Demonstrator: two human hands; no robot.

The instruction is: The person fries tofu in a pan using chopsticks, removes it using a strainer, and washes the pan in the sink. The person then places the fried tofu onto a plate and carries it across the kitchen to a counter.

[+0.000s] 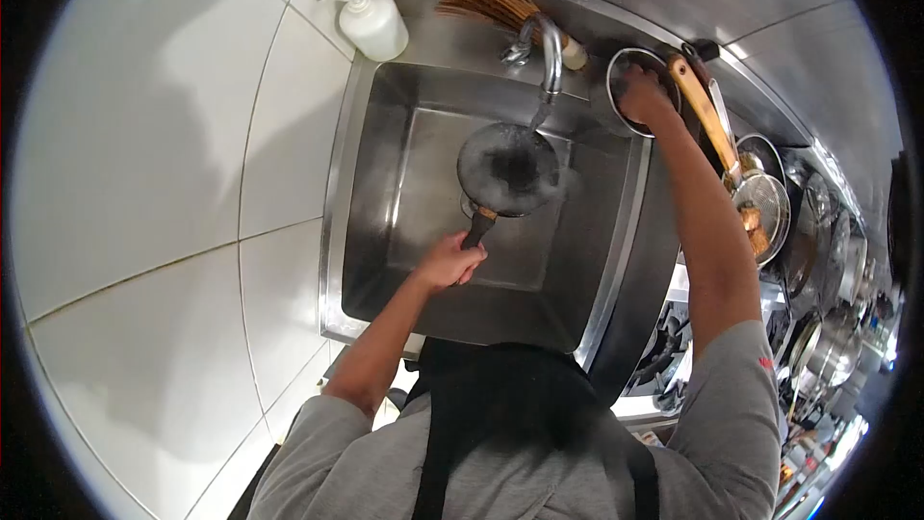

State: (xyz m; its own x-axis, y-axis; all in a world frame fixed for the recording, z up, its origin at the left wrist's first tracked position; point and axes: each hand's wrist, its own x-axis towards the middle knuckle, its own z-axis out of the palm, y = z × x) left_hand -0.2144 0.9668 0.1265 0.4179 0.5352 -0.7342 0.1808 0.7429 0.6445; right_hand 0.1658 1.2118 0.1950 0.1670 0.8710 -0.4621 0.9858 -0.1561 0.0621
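Note:
My left hand is wrapped round the dark handle of a small black frying pan. The pan hangs over the stainless steel sink, right below the running faucet. Water falls into it and steam drifts off its surface. Out to the right, my right hand reaches down into a round metal container on the counter beside the sink. Its fingers are hidden inside the container, so what they touch does not show.
A white pump bottle stands at the sink's back left corner. A bamboo brush lies behind the faucet. To the right are a wooden handle, a wire strainer with brown pieces, and a stove. White tiles wall the left side.

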